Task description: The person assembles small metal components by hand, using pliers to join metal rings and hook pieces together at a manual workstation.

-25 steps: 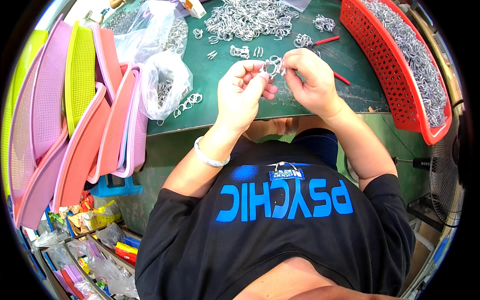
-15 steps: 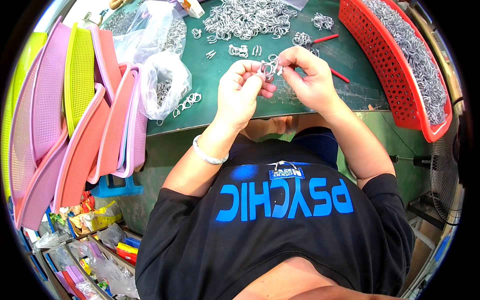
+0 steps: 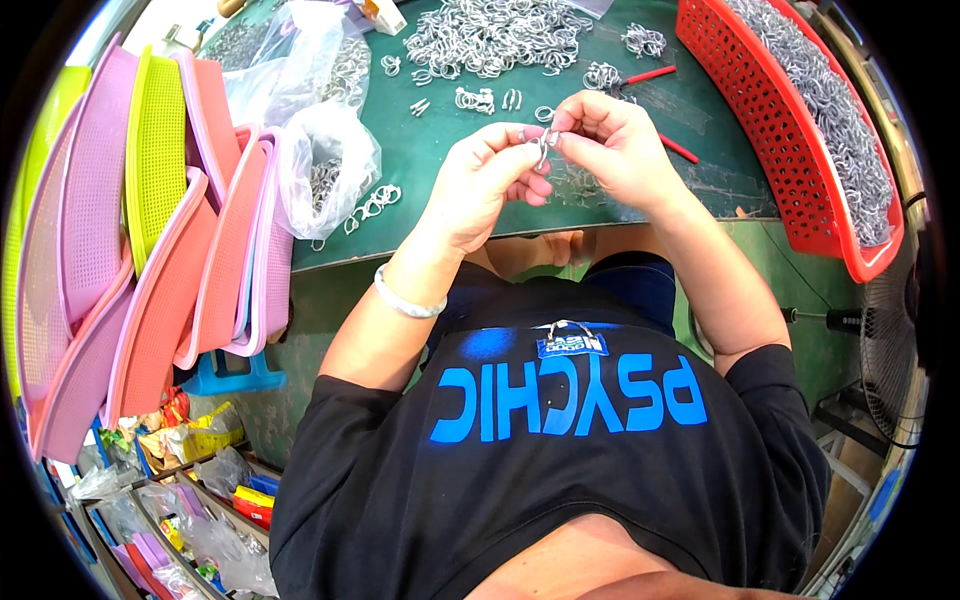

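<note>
My left hand (image 3: 482, 185) and my right hand (image 3: 615, 150) meet over the near part of the green table (image 3: 420, 230). Their fingertips pinch small silvery metal rings (image 3: 544, 148) between them; the fingers hide how the pieces join. One loose-looking round ring (image 3: 544, 114) shows just beyond the fingertips; whether it hangs from the held ones I cannot tell. Past my right hand lie red-handled pliers (image 3: 652, 75), partly covered by that hand. Small groups of rings (image 3: 475, 100) lie beyond my left hand, and a short row of rings (image 3: 374, 205) lies to its left.
A large heap of metal rings (image 3: 495, 38) covers the far table. At right stands a red perforated basket (image 3: 765, 130) full of rings. Clear plastic bags (image 3: 335, 150) with metal pieces sit at left, beside stacked coloured baskets (image 3: 160, 150). A fan (image 3: 890, 340) stands at lower right.
The rings between my fingertips have turned and bunched closer together. My right hand has shifted slightly left, and the left wrist has dropped back a little.
</note>
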